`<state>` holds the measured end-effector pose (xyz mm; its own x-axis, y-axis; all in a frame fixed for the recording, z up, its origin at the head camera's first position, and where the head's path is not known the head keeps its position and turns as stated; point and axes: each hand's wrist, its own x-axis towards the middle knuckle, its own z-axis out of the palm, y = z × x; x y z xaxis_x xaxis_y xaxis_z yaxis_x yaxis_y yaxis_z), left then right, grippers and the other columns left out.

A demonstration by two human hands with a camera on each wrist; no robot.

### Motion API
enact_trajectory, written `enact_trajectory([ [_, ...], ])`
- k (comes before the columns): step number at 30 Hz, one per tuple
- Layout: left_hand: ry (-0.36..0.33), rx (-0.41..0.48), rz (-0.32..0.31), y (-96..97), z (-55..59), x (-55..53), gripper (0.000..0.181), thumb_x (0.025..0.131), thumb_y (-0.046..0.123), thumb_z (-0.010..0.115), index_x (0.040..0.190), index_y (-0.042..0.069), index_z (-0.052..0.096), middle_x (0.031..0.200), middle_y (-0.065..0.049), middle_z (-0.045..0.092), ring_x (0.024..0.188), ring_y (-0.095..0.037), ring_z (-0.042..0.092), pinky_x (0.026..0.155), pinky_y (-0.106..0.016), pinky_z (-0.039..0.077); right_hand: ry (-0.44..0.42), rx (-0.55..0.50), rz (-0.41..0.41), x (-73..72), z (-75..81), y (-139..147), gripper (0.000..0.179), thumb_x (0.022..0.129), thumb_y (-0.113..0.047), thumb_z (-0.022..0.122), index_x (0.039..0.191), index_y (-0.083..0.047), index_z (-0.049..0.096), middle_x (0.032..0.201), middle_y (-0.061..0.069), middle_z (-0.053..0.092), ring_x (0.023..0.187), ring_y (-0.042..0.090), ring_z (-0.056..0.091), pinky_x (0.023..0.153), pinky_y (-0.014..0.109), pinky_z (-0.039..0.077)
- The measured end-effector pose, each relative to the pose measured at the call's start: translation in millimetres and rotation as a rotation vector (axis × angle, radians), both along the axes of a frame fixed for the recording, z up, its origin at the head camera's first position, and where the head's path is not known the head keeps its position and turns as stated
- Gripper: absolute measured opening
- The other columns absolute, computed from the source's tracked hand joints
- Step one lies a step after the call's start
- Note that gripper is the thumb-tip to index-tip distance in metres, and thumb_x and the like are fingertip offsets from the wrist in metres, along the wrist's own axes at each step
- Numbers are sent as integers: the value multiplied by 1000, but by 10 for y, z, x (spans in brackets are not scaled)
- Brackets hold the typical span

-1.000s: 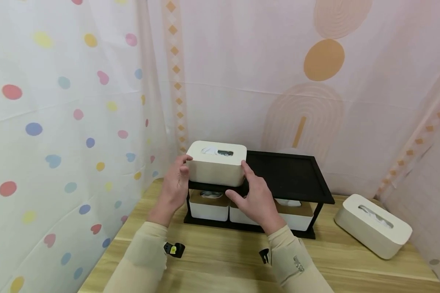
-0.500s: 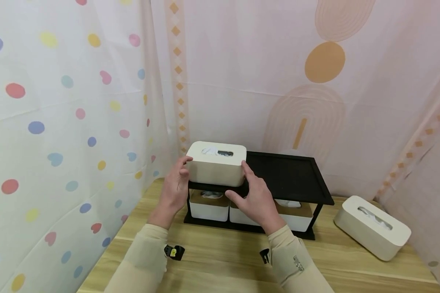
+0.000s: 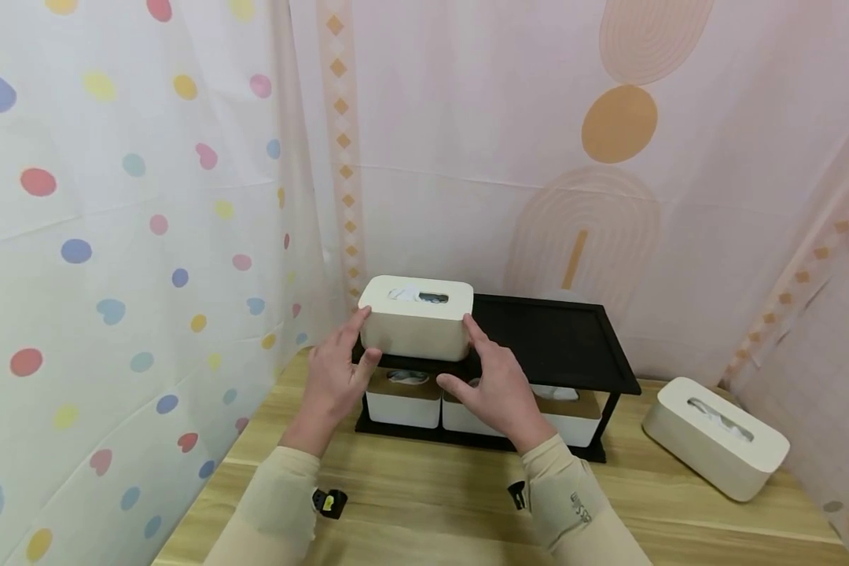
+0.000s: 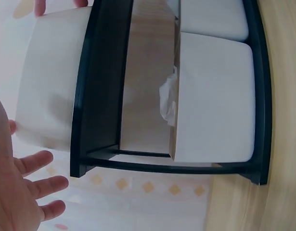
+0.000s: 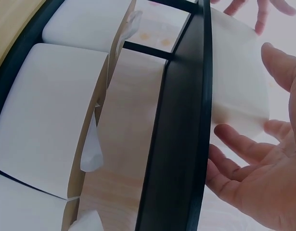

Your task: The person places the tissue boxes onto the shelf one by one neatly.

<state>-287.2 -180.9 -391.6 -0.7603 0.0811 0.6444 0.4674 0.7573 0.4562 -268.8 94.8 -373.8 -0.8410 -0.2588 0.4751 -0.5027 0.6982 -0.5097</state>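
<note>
A cream tissue box (image 3: 416, 334) with an oval slot sits at the left end of the black rack's top shelf (image 3: 548, 334). At its left side is my left hand (image 3: 334, 377), fingers extended and thumb apart, with a fingertip at the upper corner. My right hand (image 3: 498, 385) lies along the other side, its index fingertip at the box's upper right corner and its thumb held away. In the left wrist view, several fingers of my left hand (image 4: 18, 183) stretch past the box without gripping. The right wrist view shows my right hand's fingers (image 5: 244, 144) loosely bent beside the box.
White tissue boxes with brown lids (image 3: 403, 405) fill the rack's lower shelf, tissue showing in their slots. Another cream tissue box (image 3: 714, 440) stands on the wooden table (image 3: 410, 495) to the right. Patterned curtains (image 3: 467, 141) hang behind and at the left.
My left hand's fingers have straightened and its thumb has swung out from the box's left side. The right hand and the box have stayed nearly where they were.
</note>
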Motion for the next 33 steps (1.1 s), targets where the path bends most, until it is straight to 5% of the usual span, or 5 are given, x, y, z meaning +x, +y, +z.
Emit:
enact_trajectory([
  [10, -41, -184, 63, -74, 4, 96, 106, 91, 94, 24, 170, 24, 29, 161, -21, 49, 138, -51, 55, 115, -72, 34, -16, 49, -25, 34, -16, 32, 105, 91, -53, 83, 172, -21, 24, 160, 14, 56, 144, 45, 53, 120, 65, 40],
  [19, -16, -371, 97, -169, -103, 301, 101, 93, 78, 60, 172, 27, 23, 160, -20, 49, 133, -49, 57, 116, -69, 34, 20, 144, -70, 182, -43, 270, 105, 90, -52, 84, 171, -18, 27, 152, 19, 62, 140, 50, 53, 117, 68, 41],
  [29, 45, -537, 29, -109, -279, 535, 100, 91, 80, 60, 169, 21, 34, 153, -21, 57, 138, -40, 58, 112, -64, 42, 131, 249, -93, 349, -112, 591, 102, 89, -49, 86, 169, -14, 33, 151, 17, 63, 135, 44, 58, 113, 67, 44],
  [33, 24, -545, -2, -18, -355, 579, 100, 91, 76, 65, 169, 22, 34, 156, -19, 55, 140, -40, 57, 115, -66, 41, 148, 279, -116, 414, -134, 737, 100, 89, -48, 86, 168, -14, 35, 134, 13, 72, 134, 43, 58, 113, 65, 44],
])
